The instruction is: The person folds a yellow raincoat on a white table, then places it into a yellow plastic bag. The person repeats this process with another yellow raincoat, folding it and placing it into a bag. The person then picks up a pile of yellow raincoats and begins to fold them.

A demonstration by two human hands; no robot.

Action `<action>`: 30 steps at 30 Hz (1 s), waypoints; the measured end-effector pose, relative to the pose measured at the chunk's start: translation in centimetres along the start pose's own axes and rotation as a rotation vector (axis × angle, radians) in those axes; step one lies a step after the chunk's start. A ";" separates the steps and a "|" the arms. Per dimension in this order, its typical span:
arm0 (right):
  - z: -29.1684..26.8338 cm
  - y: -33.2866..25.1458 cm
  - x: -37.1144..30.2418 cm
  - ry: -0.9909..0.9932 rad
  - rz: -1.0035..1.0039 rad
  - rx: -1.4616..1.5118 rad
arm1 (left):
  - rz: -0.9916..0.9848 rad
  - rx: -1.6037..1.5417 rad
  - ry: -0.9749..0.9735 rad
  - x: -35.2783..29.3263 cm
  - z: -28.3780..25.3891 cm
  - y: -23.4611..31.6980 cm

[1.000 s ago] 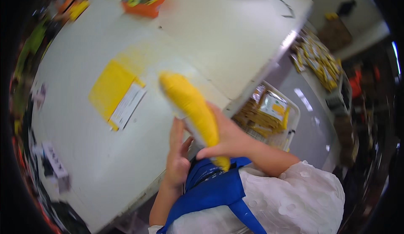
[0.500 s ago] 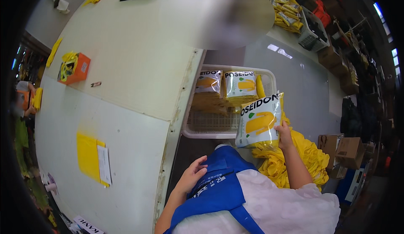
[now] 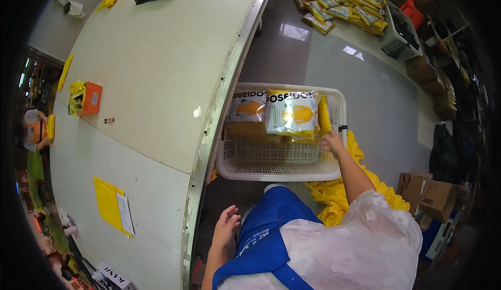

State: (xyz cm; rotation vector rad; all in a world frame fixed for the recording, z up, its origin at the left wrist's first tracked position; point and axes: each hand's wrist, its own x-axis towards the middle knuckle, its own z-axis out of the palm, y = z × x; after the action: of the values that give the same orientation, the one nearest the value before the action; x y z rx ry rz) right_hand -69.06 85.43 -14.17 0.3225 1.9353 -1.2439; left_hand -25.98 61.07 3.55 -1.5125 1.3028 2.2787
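Note:
A clear-fronted bag of folded yellow garments [image 3: 292,113] lies on a stack of like bags inside a white slatted plastic basket [image 3: 276,176]. My right hand [image 3: 333,144] is over the basket's right part, beside the bag's lower right corner, with its fingers loosely extended and nothing seen in them. Just above that hand, a yellow packet [image 3: 324,113] stands on edge against the right wall. To the left sits a second stack, topped by a similar bag [image 3: 247,106]. My left hand [image 3: 226,223] hovers by the blue apron [image 3: 276,217], open, holding nothing.
A large pale table [image 3: 146,92] fills the left, its metal edge beside the basket. On it are an orange box [image 3: 92,99] and a yellow packet with a white card [image 3: 112,206]. Yellow garments [image 3: 334,198] heap right of me. More bags [image 3: 342,8] lie on the far floor.
My right hand has brought the bag left and onto the stack in the basket, and let go of it. My left hand has shifted slightly left and down.

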 end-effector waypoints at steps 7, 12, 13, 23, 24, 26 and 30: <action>6.9 5.8 -2.9 -0.381 0.130 -0.413 | 0.021 -0.054 0.125 0.0 0.6 -3.0; 12.0 8.9 -4.6 -0.607 -0.366 -1.072 | 0.206 0.207 0.270 -0.5 -0.8 -7.7; 13.8 7.2 -6.4 -0.671 -0.357 -1.101 | 0.234 0.249 0.306 -0.6 -1.2 -9.0; 33.1 -0.8 -24.3 -1.270 -0.637 -1.386 | 0.160 0.017 0.733 -5.8 -2.0 -24.7; 35.2 -1.4 -27.5 -1.320 -0.649 -1.424 | 0.101 -0.047 0.777 -6.9 -1.3 -27.0; 39.0 -0.2 -32.5 -1.442 -0.659 -1.512 | 0.036 -0.293 0.846 -9.8 0.0 -30.5; 44.5 5.2 -37.5 -1.716 -0.805 -1.419 | -0.123 -0.522 1.097 -9.6 6.1 -41.2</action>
State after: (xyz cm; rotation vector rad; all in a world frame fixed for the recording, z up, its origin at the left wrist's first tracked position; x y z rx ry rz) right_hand -20.11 57.37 0.98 -1.7379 0.7813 0.0654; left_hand -4.35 94.43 -12.26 -3.1512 0.6335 1.7408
